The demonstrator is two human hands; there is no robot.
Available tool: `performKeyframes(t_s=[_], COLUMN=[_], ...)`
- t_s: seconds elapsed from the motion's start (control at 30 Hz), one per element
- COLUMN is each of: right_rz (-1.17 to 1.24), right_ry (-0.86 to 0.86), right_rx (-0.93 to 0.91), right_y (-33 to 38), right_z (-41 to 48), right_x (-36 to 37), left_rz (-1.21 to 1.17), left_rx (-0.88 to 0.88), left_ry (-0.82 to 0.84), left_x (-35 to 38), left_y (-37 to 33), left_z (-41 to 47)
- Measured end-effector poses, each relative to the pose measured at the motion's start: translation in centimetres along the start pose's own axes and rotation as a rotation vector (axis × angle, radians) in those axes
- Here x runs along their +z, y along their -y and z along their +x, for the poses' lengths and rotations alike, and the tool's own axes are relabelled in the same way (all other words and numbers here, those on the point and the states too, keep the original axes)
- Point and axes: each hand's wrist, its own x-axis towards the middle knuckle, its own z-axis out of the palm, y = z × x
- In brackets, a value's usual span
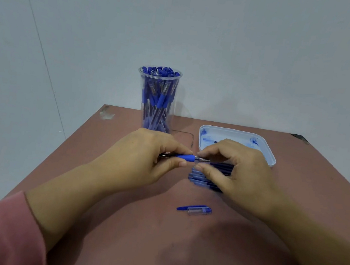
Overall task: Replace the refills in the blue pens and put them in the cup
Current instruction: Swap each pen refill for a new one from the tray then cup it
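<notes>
My left hand grips a blue pen by its blue rubber grip, held level above the table. My right hand pinches the pen's metal tip end between thumb and forefinger, right beside the left fingers. A pile of blue refills lies on the table under my right hand, partly hidden by it. A loose pen cap with a clear body lies nearer to me. A tall clear cup packed with several blue pens stands at the table's far edge.
A shallow white tray stained with blue ink sits at the far right, behind my right hand. The reddish-brown table has its left edge close to my left forearm. A pale wall stands behind.
</notes>
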Motion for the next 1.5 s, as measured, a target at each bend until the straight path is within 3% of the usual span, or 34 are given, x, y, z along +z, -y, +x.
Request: performKeyframes(t_s=[0.47,0.9,1.13,1.5], right_rz=[-0.031,-0.394,-0.220,-0.147], right_ry=[0.037,0.067,0.058,0.109], right_rx=[0.057,-0.038,0.038,0.105], right_y=[0.7,1.1,1.6,1.6], right_z=[0.1,0.3,-0.2,-0.2], right_x=[0.4,0.7,-0.2,-0.5], left_rz=[0.232,0.162,0.112,0.099], left_rx=[0.025,-0.067,-0.060,-0.050], left_ry=[-0.033,-0.007,0.012,0.010], left_x=[-0.1,0.3,0.4,0.4], left_y=[0.0,-0.2,-0.1,-0.2], left_z=[0.0,0.0,0.0,0.1])
